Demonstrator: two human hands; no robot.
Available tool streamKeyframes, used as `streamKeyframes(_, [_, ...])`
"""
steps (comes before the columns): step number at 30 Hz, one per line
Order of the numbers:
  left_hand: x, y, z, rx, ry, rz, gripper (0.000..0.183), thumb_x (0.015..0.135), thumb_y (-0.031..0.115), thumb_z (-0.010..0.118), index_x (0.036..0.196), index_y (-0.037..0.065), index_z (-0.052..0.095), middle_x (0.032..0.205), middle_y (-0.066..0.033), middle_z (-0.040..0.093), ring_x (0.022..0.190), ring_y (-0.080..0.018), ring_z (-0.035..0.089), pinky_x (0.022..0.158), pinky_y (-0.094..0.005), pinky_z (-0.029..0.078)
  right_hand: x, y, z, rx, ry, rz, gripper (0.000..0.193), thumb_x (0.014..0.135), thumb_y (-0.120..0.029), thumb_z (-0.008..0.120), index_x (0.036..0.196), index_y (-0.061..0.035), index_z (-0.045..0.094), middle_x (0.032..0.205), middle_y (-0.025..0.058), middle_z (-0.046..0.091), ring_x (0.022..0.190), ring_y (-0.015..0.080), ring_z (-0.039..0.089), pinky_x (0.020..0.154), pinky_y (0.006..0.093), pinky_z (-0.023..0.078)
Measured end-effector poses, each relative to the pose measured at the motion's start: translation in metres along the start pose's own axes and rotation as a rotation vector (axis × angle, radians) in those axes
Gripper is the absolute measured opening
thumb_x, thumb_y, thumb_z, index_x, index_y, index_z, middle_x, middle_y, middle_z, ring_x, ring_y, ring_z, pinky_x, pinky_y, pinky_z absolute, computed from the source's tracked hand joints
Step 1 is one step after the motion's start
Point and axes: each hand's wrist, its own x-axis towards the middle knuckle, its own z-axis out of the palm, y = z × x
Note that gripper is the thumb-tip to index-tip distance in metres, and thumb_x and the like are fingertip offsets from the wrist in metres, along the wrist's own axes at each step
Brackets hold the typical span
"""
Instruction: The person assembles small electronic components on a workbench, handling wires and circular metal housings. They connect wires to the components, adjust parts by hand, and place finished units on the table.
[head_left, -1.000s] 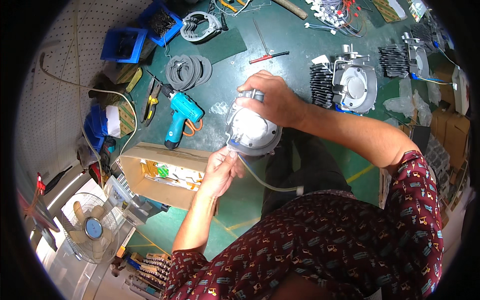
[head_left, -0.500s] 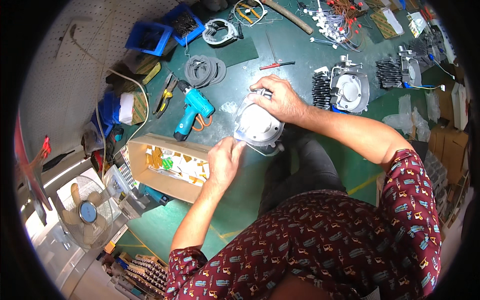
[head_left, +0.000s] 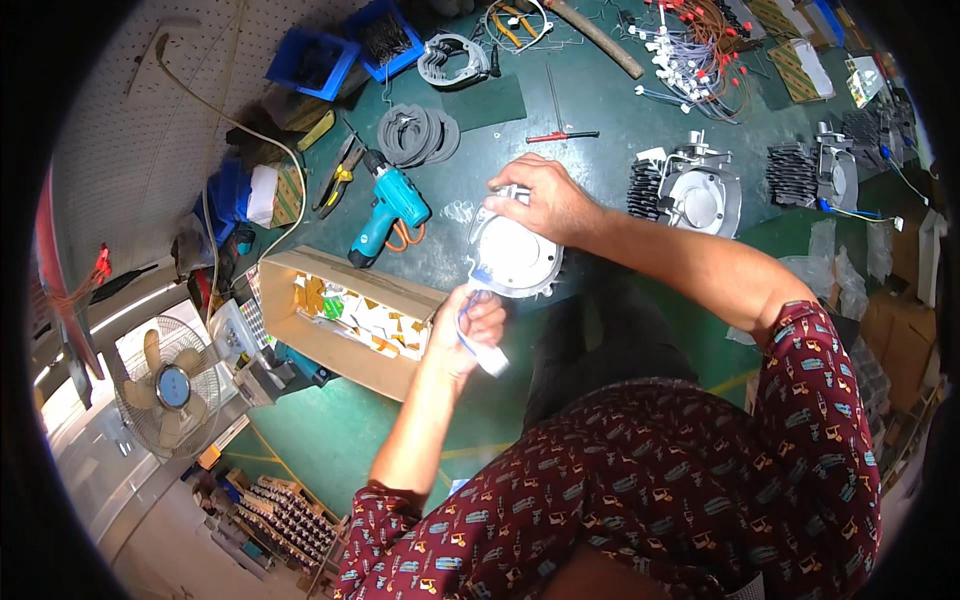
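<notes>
I see the round grey metal housing [head_left: 515,255] at the near edge of the green tabletop [head_left: 600,100], right hand [head_left: 540,200] clamped over its far rim, left hand [head_left: 470,325] just below, closed on a white-and-blue cable [head_left: 488,358] running from its near side.

Left hand [head_left: 470,325]: near, left of centre; fingers curled shut, thumb side turned up, closed in a loose fist around something white.
Left forearm: bare, rising from the near edge, slanting up and slightly right to the wrist.
Left wrist: straight, in line with the forearm.
Right hand [head_left: 540,200]: farther, just right of centre; palm down, fingers spread and bent, clasped over the far edge of a round grey part.
Right forearm: bare, stretched from the right, angled up and left.
Right elbow: bent, at the cuff of a short patterned sleeve.
Hands: near each other, apart.
</notes>
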Motion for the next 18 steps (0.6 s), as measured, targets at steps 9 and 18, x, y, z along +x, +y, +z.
streamKeyframes(9, [-0.010, -0.044, 0.028, 0.858, 0.663, 0.651, 0.033, 0.112, 0.030, 0.051, 0.112, 0.000, 0.064, 0.092, -0.0051, 0.068, 0.079, -0.0154, 0.067, 0.072, -0.0317, 0.061, 0.005, -0.014, -0.007, -0.174, -0.084, -0.052, 0.064, 0.083, -0.043, 0.083, 0.131, -0.0035, 0.068, 0.142, 0.0250, 0.060, 0.136, 0.0392, 0.052, 0.117, 0.0467, 0.041])
streamKeyframes(18, [0.005, -0.033, 0.021, 1.153, 0.761, 0.774, 0.030, 0.103, 0.027, 0.069, 0.096, -0.001, 0.068, 0.081, -0.0029, 0.068, 0.068, -0.0113, 0.065, 0.065, -0.0289, 0.058, -0.081, -0.007, 0.012, -0.005, 0.084, 0.336, 0.086, 0.088, -0.028, 0.075, 0.154, 0.0085, 0.035, 0.147, 0.0354, 0.049, 0.136, 0.0510, 0.048, 0.118, 0.0517, 0.038])
